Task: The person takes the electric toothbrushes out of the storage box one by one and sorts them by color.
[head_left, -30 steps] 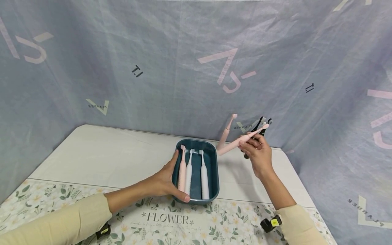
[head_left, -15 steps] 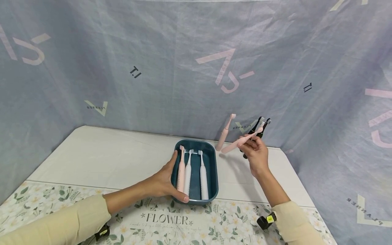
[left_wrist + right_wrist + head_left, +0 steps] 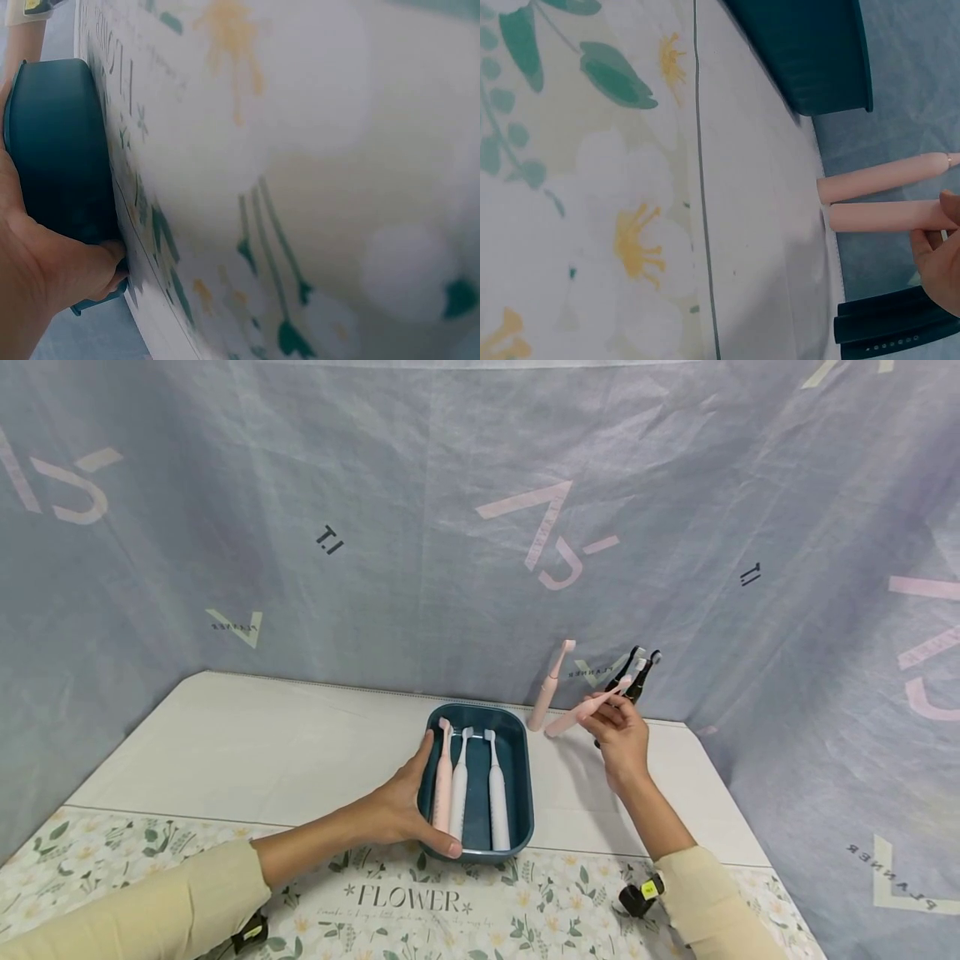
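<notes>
My left hand [image 3: 405, 802] grips the dark teal box [image 3: 528, 777] by its left side, thumb over the near rim. Inside lie a pink electric toothbrush [image 3: 442, 793] and two white ones, the left one [image 3: 459, 793] beside the pink and the right one [image 3: 498, 806] apart. My right hand [image 3: 627, 747] pinches another pink electric toothbrush [image 3: 567, 721], tilted with its head up and to the right. Left of that hand a pink toothbrush [image 3: 543, 693] stands upright on its base. In the right wrist view, the held brush's lower end [image 3: 877, 217] is close to the standing brush [image 3: 877, 179].
Several black electric toothbrushes [image 3: 637, 687] stand behind my right hand, partly hidden by it. A white and floral cloth [image 3: 300, 752] covers the table. Grey-blue printed fabric [image 3: 420, 527] hangs along the back and sides.
My right hand has moved a little left and down with the pink toothbrush, whose head is lower now. The left hand stays on the box.
</notes>
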Motion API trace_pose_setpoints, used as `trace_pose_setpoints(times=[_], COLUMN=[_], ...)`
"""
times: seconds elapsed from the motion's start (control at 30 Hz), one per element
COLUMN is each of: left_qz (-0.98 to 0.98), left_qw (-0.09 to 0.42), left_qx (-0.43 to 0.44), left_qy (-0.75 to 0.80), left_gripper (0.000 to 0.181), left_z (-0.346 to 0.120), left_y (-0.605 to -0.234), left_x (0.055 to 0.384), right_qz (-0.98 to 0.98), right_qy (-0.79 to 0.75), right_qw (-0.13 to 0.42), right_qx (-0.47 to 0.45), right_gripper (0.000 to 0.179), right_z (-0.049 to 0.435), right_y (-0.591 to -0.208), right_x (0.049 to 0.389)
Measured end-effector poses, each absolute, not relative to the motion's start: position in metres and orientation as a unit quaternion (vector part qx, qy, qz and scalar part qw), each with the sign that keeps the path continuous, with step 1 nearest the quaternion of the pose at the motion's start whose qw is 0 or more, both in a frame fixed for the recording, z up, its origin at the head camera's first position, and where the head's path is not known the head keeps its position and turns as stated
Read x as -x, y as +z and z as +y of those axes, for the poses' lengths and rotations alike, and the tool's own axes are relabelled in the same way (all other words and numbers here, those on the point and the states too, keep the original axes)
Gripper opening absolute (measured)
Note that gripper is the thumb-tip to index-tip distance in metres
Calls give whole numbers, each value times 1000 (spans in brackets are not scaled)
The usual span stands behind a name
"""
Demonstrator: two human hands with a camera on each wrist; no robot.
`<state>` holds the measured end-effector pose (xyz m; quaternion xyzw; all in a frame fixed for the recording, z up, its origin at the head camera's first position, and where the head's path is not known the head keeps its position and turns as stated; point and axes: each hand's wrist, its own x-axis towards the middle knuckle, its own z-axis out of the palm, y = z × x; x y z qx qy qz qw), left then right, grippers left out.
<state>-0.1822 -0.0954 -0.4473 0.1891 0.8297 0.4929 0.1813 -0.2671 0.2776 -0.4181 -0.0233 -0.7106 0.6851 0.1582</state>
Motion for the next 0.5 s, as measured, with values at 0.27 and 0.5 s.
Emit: trace_pose_setpoints(times=[0.27, 0.5], left_qz=[827, 828], left_qw=[180, 180], left_qx=[-191, -189], left_qy=[498, 496], left_gripper=[180, 180], left_z=[-95, -95], left_y=[-448, -447], left_x=[182, 181], right_qz=[-716, -751], right_qy=[679, 638], right_qw=[155, 164], right_qx=[35, 41], right_gripper=[42, 48], right_z=[275, 268], right_y=[-420, -418], right_x=[270, 276])
